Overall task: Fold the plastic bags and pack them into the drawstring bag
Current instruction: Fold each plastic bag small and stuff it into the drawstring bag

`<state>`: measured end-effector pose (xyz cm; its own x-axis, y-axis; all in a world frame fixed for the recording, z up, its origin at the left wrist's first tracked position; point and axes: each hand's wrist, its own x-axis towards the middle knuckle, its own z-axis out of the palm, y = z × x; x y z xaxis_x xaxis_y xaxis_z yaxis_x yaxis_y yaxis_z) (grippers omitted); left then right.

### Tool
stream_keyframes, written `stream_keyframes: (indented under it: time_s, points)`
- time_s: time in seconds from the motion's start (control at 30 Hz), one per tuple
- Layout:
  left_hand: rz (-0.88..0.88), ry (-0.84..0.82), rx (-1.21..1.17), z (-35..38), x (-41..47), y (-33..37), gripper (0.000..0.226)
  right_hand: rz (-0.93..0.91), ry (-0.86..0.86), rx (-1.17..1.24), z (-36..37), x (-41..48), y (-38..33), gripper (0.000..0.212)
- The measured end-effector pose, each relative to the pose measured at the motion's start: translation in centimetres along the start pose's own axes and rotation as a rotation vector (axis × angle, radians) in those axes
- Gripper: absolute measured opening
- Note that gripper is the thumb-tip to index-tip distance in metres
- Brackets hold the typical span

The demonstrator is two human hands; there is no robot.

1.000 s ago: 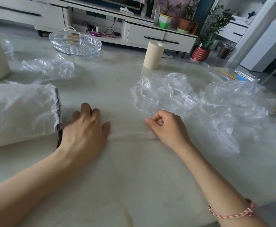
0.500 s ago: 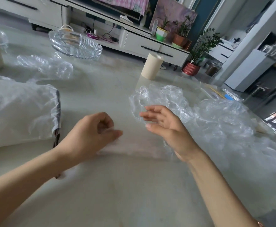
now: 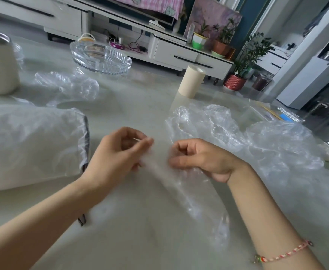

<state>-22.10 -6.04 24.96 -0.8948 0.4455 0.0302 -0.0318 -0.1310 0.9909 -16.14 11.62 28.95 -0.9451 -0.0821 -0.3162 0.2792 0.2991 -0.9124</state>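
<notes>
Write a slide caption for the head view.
Left hand and right hand pinch a clear plastic bag over the table, drawstring bag at left.

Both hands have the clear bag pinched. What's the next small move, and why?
Probably fold the plastic bag across its length: the left hand and right hand pinch one end, and the rest trails as a long strip, likely too long for the drawstring bag.
</notes>
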Motion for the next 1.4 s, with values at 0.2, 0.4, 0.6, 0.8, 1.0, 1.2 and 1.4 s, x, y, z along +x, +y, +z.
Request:
stream_keyframes:
  time_s: [0.2,0.4,0.6,0.8,1.0,1.2,1.4]
  points:
    - [-0.157,-0.069,-0.016,0.5,0.2,-0.8,0.051,-0.025,0.214,0.249,2.3,0.7,2.1,0.009]
    - [-0.057,-0.043,0.130,0.6,0.2,-1.1,0.021,-0.052,0.182,0.398,2.8,0.8,2.1,0.035]
    - [-0.196,-0.035,-0.089,0.6,0.3,-0.6,0.014,-0.147,0.292,0.354,3.4,1.1,2.2,0.026]
    - [-0.479,-0.275,-0.256,0.5,-0.2,-0.2,0.046,-0.397,0.463,-0.002,3.7,1.3,2.5,0.060]
    - [-0.438,-0.172,-0.165,-0.1,-0.7,-0.9,0.021,-0.390,0.457,0.125,3.0,1.0,2.3,0.032]
    - [-0.537,-0.029,-0.246,-0.6,0.2,-0.4,0.029,-0.658,0.507,-0.843,3.5,0.0,2.8,0.062]
    - [-0.467,0.044,-0.258,-0.3,0.0,-0.5,0.013,-0.778,0.353,-0.620,6.5,1.0,3.0,0.016]
